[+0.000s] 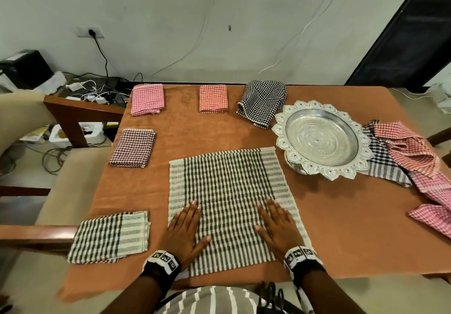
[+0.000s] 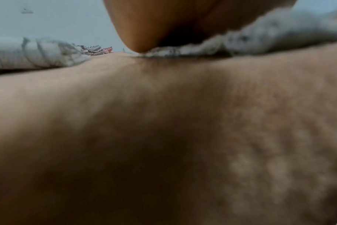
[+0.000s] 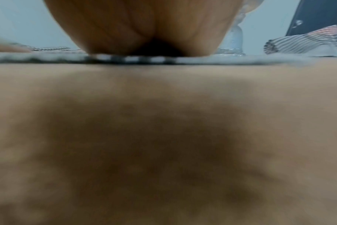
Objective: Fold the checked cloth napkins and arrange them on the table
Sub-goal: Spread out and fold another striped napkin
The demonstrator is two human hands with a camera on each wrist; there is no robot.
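Both hands lie flat, fingers straight, gripping nothing: the left hand (image 1: 184, 229) and right hand (image 1: 278, 226) press the near half of the spread grey checked napkin (image 1: 229, 191) on the bench (image 1: 341, 228). A folded grey napkin (image 1: 109, 236) sits just left of the left hand.

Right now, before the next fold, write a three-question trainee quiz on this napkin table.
1. True or false: both hands lie flat on the spread green checked napkin.
2. Multiple choice: the silver tray stands A) at the table's left edge, B) right of the spread napkin, C) on the pink folded napkin.
3. Fill in: the unfolded pile lies to the tray's ____ side.

Key
1. True: the left hand and right hand press it with straight fingers.
2. B.
3. Right, partly tucked under the tray's rim.
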